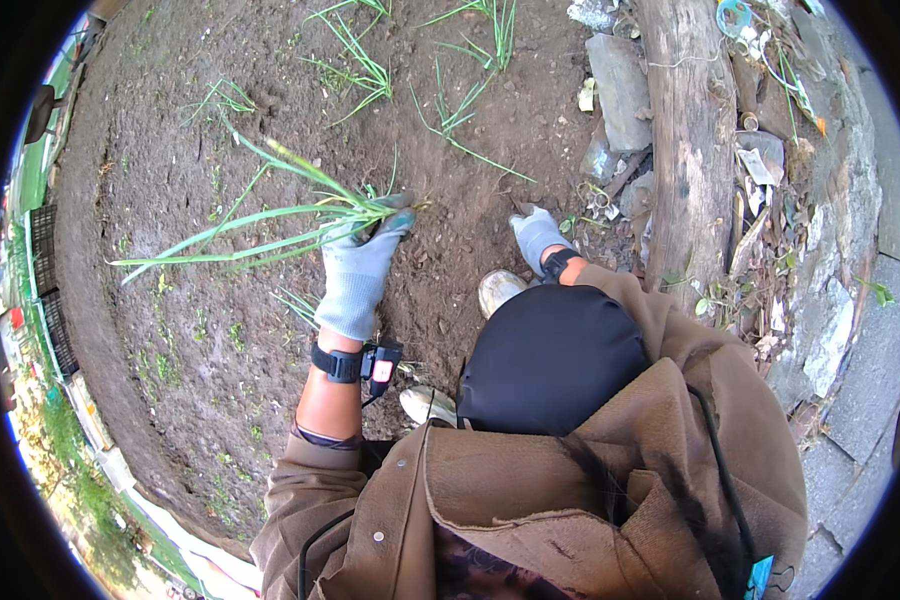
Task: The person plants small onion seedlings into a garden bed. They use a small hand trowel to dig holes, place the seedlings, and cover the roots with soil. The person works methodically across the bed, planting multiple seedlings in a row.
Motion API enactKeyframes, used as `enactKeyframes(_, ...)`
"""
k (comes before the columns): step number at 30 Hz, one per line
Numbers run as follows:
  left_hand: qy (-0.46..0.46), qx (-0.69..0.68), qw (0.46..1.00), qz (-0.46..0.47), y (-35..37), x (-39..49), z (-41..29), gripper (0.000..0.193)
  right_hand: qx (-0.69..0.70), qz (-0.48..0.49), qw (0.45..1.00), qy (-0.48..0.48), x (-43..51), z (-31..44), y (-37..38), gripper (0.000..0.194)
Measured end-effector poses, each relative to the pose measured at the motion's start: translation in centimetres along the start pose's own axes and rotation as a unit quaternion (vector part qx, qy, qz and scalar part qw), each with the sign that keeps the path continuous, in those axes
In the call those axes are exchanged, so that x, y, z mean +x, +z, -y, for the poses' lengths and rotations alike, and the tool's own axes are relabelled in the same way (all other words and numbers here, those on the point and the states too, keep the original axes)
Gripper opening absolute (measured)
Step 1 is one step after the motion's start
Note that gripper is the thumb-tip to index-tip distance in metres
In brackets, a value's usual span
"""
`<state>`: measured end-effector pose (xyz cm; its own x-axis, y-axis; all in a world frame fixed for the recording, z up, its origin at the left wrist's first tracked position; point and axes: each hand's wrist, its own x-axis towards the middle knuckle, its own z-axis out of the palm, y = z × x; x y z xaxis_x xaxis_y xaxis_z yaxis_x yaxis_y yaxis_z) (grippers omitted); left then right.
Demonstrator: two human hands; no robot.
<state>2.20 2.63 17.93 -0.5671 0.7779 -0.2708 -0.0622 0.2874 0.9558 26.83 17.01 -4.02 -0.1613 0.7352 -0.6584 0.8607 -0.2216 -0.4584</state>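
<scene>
A bunch of green onion plants (270, 229) lies in my left hand (360, 262), its leaves spreading left and its root end poking out past the fingertips. That hand wears a grey knit glove with darker, soiled fingers and is held over the brown soil (450, 240). My right hand (537, 236), gloved the same way, is low at the soil to the right, with a small dark brown thing at its fingertips; its grip is too hidden to tell. More green onion plants (375, 79) stand in the soil ahead of my hands, and a tuft (298, 306) shows beside my left wrist.
A weathered timber log (690, 150) borders the bed on the right, with flat stones (619, 94) against it and litter and rubble beyond. My light-coloured shoes (499, 291) stand on the soil below. Dark plastic crates (45, 247) line the far left edge.
</scene>
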Motion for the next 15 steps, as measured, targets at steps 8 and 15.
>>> enactKeyframes(8, -0.031, -0.02, 0.999, 0.009, 1.6, -1.2, 4.8, 0.022, 0.011, -0.02, 0.999, -0.049, 1.7, -0.8, -1.6, 0.047)
enactKeyframes(15, -0.062, -0.024, 0.997, 0.037, 3.9, -3.2, 10.5, 0.02, 0.179, -0.011, 0.983, -0.048, 2.9, -1.7, -4.1, 0.04)
